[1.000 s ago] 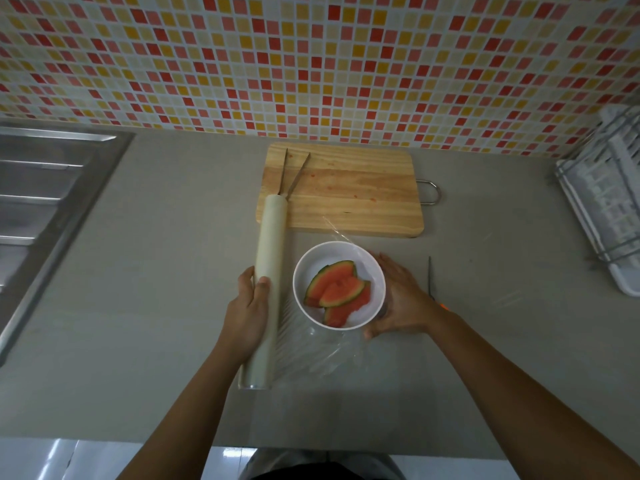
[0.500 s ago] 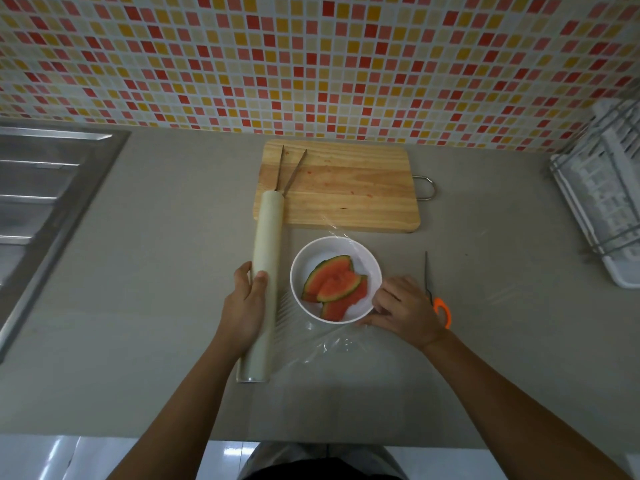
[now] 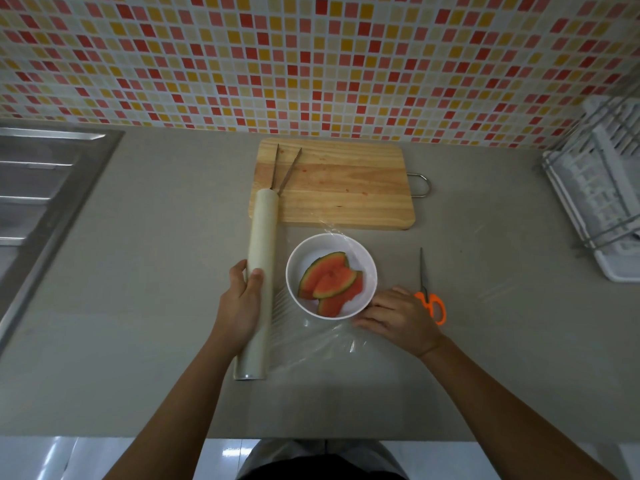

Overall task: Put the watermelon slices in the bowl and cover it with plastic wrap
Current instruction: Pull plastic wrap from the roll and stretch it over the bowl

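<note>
A white bowl [image 3: 367,268] sits on the grey counter with three watermelon slices [image 3: 329,282] inside. A long cream roll of plastic wrap [image 3: 262,244] lies just left of the bowl, and my left hand [image 3: 242,303] grips it near its middle. A clear sheet of wrap [image 3: 322,341] runs from the roll across the bowl and onto the counter in front of it. My right hand [image 3: 398,318] rests at the bowl's front right, fingers curled down on the sheet's edge beside the rim.
A wooden cutting board [image 3: 346,188] with metal tongs [image 3: 285,168] lies behind the bowl. Orange-handled scissors [image 3: 429,296] lie right of my right hand. A steel sink [image 3: 41,188] is at the left, a white dish rack [image 3: 602,188] at the right.
My right hand slid from the bowl's right side down to its front right edge, uncovering the scissors' handles. The left hand and roll stayed put.
</note>
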Demonstrator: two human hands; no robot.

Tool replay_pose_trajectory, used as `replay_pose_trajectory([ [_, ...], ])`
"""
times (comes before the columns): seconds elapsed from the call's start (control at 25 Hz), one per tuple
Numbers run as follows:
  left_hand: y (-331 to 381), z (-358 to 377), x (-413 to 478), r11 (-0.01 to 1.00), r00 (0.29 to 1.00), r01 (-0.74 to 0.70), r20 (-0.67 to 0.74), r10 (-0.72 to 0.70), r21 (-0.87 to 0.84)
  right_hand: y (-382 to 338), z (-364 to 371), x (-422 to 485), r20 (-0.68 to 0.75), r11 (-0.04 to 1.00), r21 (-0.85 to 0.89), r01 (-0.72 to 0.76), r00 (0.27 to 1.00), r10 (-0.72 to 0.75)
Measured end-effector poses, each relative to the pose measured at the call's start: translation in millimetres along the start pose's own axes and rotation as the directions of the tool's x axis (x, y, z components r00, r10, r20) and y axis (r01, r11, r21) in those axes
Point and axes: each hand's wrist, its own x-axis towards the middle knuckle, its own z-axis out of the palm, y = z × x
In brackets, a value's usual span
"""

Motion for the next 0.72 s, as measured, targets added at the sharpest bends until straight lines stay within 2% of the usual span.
replay_pose_trajectory([
  [0.08, -0.1, -0.6, -0.2, 1.0, 1.0, -0.002, 0.002, 0.002, 0.002, -4.7, -4.6, -1.3, 0.162, 0.977, 0.127, -0.168, 0.976, 0.147],
  [0.12, 0.1, -0.9, 0.1, 1.0, 1.0, -0.003, 0.003, 0.003, 0.003, -8.1, -5.9, -1.4, 0.248, 0.923, 0.206, -0.326, 0.93, 0.273],
  [0.16, 0.3, -1.4, 0.6, 1.0, 1.0, -0.004, 0.003, 0.004, 0.003, -10.7, -7.4, 0.3, 0.311, 0.816, 0.275, -0.508, 0.85, 0.424],
  [0.24, 1.0, -2.3, 1.6, 1.0, 1.0, -0.007, 0.006, 0.007, 0.0, -8.9, -10.7, 11.1, 0.387, 0.498, 0.285, -0.819, 0.574, 0.722],
  [0.28, 1.4, -2.5, 2.0, 1.0, 1.0, -0.009, 0.008, 0.009, -0.001, -8.1, -12.5, 17.1, 0.406, 0.369, 0.234, -0.899, 0.435, 0.804],
  [0.32, 1.7, -2.5, 2.4, 1.0, 1.0, -0.013, 0.008, 0.013, -0.001, -7.8, -14.5, 22.9, 0.382, 0.302, 0.195, -0.933, 0.356, 0.853],
  [0.36, 1.7, -2.7, 2.6, 1.0, 1.0, -0.018, 0.009, 0.018, 0.001, -8.2, -15.9, 28.5, 0.284, 0.292, 0.224, -0.93, 0.349, 0.893],
  [0.44, 1.4, -3.3, 2.7, 1.0, 1.0, -0.023, 0.009, 0.023, 0.0, -14.1, -21.5, 40.9, 0.029, 0.366, 0.445, -0.818, 0.421, 0.907],
  [0.48, 1.1, -3.3, 2.5, 1.0, 1.0, -0.023, 0.009, 0.023, -0.002, -16.9, -21.8, 49.0, 0.016, 0.36, 0.576, -0.734, 0.45, 0.893],
  [0.52, 0.9, -3.2, 2.1, 1.0, 1.0, -0.022, 0.009, 0.022, -0.004, -20.5, -20.5, 58.0, 0.109, 0.285, 0.689, -0.666, 0.484, 0.869],
  [0.56, 0.9, -3.1, 1.6, 1.0, 1.0, -0.018, 0.008, 0.018, -0.006, -24.2, -18.6, 66.7, 0.251, 0.166, 0.767, -0.62, 0.528, 0.812],
  [0.6, 1.1, -3.0, 1.1, 1.0, 1.0, -0.014, 0.009, 0.014, -0.009, -23.7, -12.7, 72.1, 0.341, 0.084, 0.796, -0.599, 0.559, 0.756],
  [0.64, 1.2, -2.9, 0.9, 1.0, 1.0, -0.013, 0.009, 0.013, -0.013, -21.6, -6.9, 75.4, 0.386, 0.051, 0.798, -0.6, 0.575, 0.721],
  [0.72, 1.4, -3.2, 1.4, 1.0, 1.0, -0.021, 0.005, 0.021, -0.019, -18.6, 0.3, 77.8, 0.44, -0.026, 0.795, -0.606, 0.546, 0.713],
])
